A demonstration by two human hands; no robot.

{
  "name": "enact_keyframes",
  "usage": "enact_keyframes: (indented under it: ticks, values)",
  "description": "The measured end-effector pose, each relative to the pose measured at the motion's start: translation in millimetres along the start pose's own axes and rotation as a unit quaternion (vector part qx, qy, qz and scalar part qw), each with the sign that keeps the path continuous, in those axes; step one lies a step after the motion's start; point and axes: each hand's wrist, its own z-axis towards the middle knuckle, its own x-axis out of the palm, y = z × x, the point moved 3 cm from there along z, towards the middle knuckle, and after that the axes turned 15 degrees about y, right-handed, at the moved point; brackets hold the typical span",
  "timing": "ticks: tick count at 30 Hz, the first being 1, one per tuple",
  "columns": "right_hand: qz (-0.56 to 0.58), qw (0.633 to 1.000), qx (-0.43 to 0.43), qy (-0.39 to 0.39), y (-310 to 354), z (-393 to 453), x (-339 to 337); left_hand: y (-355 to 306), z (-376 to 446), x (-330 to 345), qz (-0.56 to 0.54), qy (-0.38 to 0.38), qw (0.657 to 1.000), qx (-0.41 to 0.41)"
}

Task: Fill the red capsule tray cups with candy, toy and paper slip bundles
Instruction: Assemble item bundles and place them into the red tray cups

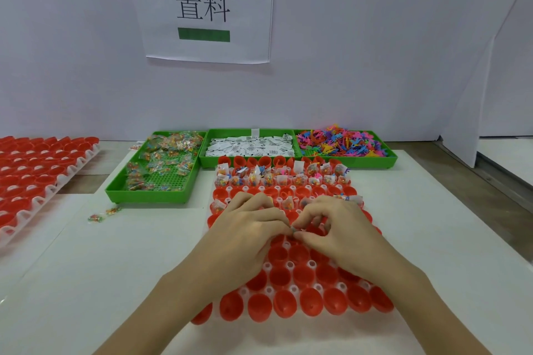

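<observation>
Here, both bare hands meet over the middle of the red capsule tray of round plastic cups, forearms entering from the bottom edge and converging. The left hand lies knuckles up, fingers curled, thumb and forefinger pinching a small bundle at the point where the two hands touch. The right hand mirrors it, fingers curled inward, its fingertips closed on the same small bundle. So each grip is closed on that item; what it is made of is too small and too covered to tell. It sits just above the cups in the tray's middle rows.

The tray lies on the white desk straight in front of the person. Two far rows of cups, behind the farthest row, hold filled bundles of clear candy packets, white slips and coloured bits. A few more filled cups show just beyond the knuckles. The near rows of cups are bare red.

Behind the tray, three green perforated plastic bins stand side by side. The left green bin holds clear packets of multicoloured candy. The middle green bin holds white printed paper slips. The right green bin is heaped with small bright plastic toys.

Two loose candy packets lie on the desk near the left bin. A second tray of red cups sits at the far left. A white paper sign hangs on the wall behind.
</observation>
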Motion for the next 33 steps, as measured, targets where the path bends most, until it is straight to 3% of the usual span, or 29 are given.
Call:
enact_keyframes:
  ticks: [4,10,17,24,33]
  values:
    - [0.017,0.999,-0.001,0.028,-3,-2,-6,-2,-1,1,0.025,0.043,0.999,-0.001]
    - [0.013,0.999,-0.001,-0.031,-1,1,-3,-3,-2,2,0.041,0.059,0.997,-0.006]
    - [0.001,1.000,-0.005,-0.019,1,2,2,-5,-2,2,0.030,0.078,0.996,-0.010]
    - [0.014,1.000,-0.014,-0.009,-1,-1,-3,-3,-5,-1,-0.034,0.075,0.997,-0.011]
    - [0.020,0.999,-0.035,-0.013,2,-5,-12,-1,-7,2,0.009,0.063,0.998,-0.006]
